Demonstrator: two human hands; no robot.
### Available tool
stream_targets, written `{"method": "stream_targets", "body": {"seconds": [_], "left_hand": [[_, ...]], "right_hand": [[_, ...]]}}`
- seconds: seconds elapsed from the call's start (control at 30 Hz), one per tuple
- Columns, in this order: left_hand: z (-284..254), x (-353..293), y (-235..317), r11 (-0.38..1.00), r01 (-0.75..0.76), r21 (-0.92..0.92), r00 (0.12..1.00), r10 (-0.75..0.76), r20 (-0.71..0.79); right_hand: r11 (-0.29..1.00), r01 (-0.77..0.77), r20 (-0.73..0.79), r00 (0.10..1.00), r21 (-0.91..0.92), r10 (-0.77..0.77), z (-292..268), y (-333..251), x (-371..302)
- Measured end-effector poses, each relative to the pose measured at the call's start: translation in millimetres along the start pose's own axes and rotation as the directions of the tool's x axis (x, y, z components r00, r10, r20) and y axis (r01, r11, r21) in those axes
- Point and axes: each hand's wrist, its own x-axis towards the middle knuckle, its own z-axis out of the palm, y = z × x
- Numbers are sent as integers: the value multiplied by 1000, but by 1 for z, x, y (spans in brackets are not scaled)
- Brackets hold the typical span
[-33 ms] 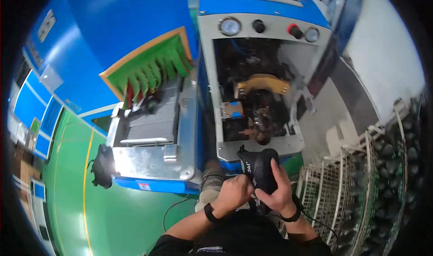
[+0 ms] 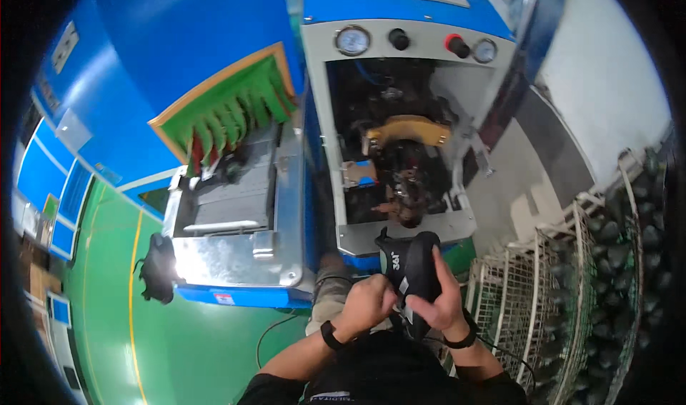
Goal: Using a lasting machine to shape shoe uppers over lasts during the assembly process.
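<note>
A black shoe upper with white printing on its side is held in front of my body, its rounded end pointing away from me. My right hand grips it from the right, thumb across the near part and fingers along the far side. My left hand is curled closed against the upper's left edge; its fingertips are mostly hidden. Just beyond stands a machine with a grey frame, a curved yellow piece and dark metal parts inside its opening.
At left, a conveyor machine has a green strip curtain over its mouth. Another black upper sits at its left corner. Wire racks holding many dark rounded pieces stand close on my right. Gauges and knobs line the front machine's top.
The surroundings have shifted slightly left in the picture. Both hands keep their hold on the shoe upper, which has turned slightly, showing more of its printed side.
</note>
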Motion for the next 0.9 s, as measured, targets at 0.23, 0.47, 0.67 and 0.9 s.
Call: {"method": "stream_targets", "body": {"seconds": [0.23,0.47,0.67,0.9], "left_hand": [[-30,48,34,625,194,-756,878,-455,-151],[-21,37,-25,760,430,-487,897,-421,135],[-3,36,-32,833,461,-307,869,-355,344],[-2,25,-46,866,432,-253,873,-330,359]], "right_hand": [[392,-189,39,932,900,360,-44,-8,65],[971,-172,76,980,-165,186,-70,-66,194],[811,-67,264,927,-581,267,-58,-54,256],[502,-80,181,875,-861,450,-22,-46,282]]}}
